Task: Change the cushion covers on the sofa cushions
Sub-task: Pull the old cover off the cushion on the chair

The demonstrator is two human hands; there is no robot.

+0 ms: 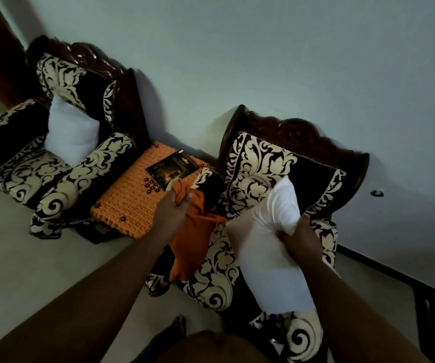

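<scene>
While L hand [175, 205] grips orange cover [192, 239], R hand [298, 238] clutches white cushion [266, 247], long axis upright.

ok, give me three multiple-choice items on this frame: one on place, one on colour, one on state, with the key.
1. Where does the dark booklet lie?
A. on the floor
B. on the orange mat between the two armchairs
C. on the left armchair's seat

2. What colour is the cloth cover in the left hand?
A. orange
B. white
C. blue

3. What is the right hand doing?
A. hanging free
B. pressing flat on the wall
C. gripping the bare white cushion

Key: 1 B, the booklet sits on the knitted mat. 2 A, orange fabric is bunched in the fist. 3 C, fingers dig into the cushion's edge.
</scene>
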